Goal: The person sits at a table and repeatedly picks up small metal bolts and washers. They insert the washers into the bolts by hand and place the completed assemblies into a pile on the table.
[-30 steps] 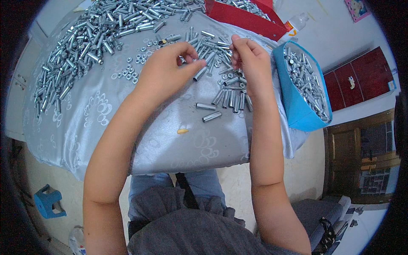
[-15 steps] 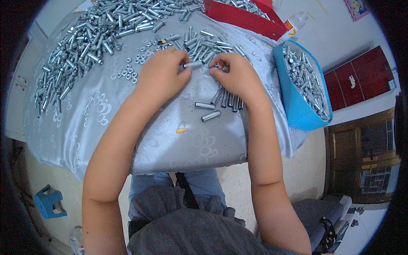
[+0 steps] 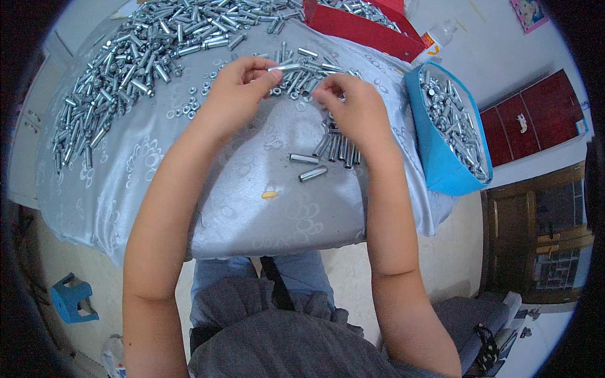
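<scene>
One metal tube [image 3: 288, 67] is pinched in your left hand [image 3: 236, 92] — your right hand [image 3: 357, 108] half-curls beside loose tubes [image 3: 342, 150], its hold hidden.

Near cloth [image 3: 246, 230] passable; sleeves [image 3: 341, 150] ahead; bin [image 3: 444, 167] right

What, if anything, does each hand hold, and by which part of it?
The left hand holds a slim metal piece by its left end. Whether the right hand holds anything cannot be told.

Head-worn fisheye, downward over both hands [image 3: 358, 108]
</scene>
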### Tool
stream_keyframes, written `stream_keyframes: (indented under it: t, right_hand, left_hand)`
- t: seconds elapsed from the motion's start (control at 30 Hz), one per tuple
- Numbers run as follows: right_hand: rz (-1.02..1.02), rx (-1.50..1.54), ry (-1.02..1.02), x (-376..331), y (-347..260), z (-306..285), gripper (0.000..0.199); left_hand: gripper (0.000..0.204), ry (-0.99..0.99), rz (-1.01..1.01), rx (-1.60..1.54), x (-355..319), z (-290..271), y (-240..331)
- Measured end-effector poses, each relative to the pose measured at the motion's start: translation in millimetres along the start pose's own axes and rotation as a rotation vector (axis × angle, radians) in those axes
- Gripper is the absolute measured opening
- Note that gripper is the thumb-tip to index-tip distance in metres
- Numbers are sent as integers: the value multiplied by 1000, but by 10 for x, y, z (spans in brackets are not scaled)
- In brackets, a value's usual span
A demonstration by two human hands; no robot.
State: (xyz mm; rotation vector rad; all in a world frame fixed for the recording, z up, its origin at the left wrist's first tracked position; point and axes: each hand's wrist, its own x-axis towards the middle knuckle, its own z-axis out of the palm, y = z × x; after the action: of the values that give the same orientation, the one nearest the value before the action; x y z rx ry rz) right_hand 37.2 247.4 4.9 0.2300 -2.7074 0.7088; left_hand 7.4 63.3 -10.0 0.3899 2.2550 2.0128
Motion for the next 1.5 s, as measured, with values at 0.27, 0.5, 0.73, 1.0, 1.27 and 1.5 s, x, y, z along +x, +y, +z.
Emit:
stream_keyframes:
  t: [0.27, 0.5, 0.73, 1.0, 1.27, 1.5]
  right_hand:
    - [248, 1188, -56, 53, -80, -222, 19]
    - [263, 1233, -138, 60, -73, -163, 19]
    - [271, 1530, -221, 52, -33, -176, 21]
    - [262, 1859, -323, 61, -37, -119, 19]
    - [316, 1728, -223, 73, -1, -105, 18]
    - [375, 1234, 68, 55, -112, -40, 22]
  left_hand:
    - [24, -9, -152, -195, -6, -19, 56]
    - [24, -73, -175, -250, -7, -17, 63]
    - [25, -195, -169, -384, -17, -32, 90]
    - [25, -229, -83, -477, -61, -27, 180]
    - [24, -118, 69, -310, -76, -41, 224]
    - [24, 27, 218, -120, -123, 10, 271]
